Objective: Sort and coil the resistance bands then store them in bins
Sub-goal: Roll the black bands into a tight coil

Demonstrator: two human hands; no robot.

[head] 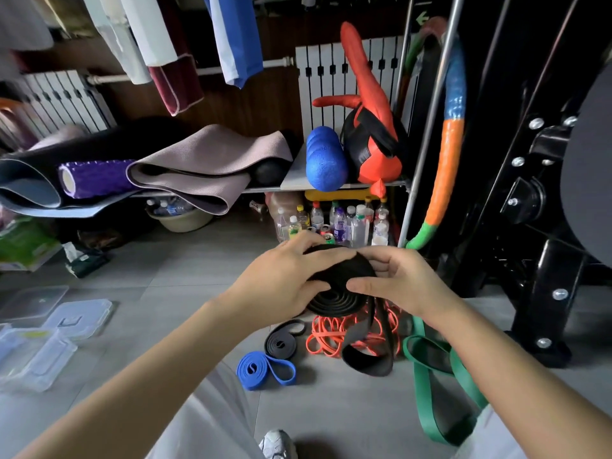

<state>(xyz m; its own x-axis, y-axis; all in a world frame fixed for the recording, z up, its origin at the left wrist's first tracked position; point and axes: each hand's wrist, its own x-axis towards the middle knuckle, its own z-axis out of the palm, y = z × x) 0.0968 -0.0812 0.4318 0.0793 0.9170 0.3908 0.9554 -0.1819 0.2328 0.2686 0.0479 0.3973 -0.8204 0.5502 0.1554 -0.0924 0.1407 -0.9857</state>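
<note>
In the centre of the frame, a wide black band (337,289) is held above the floor as a part-wound coil. The left hand (281,276) is curled over its top, fingers (324,256) wrapped round the rim, while the right hand (402,283) pinches the opposite side with its thumb on the face. The loose tail (367,357) should be fed in flat under steady tension, so the turns are kept from springing.

Below lie a blue band (265,367), a small black band (284,339), an orange tangle (331,337) and a green band (463,379) that could be snagged by the tail. Clear bins (36,349) are set at lower left, well apart, and bottles (341,223) crowd the space under the shelf beyond.
</note>
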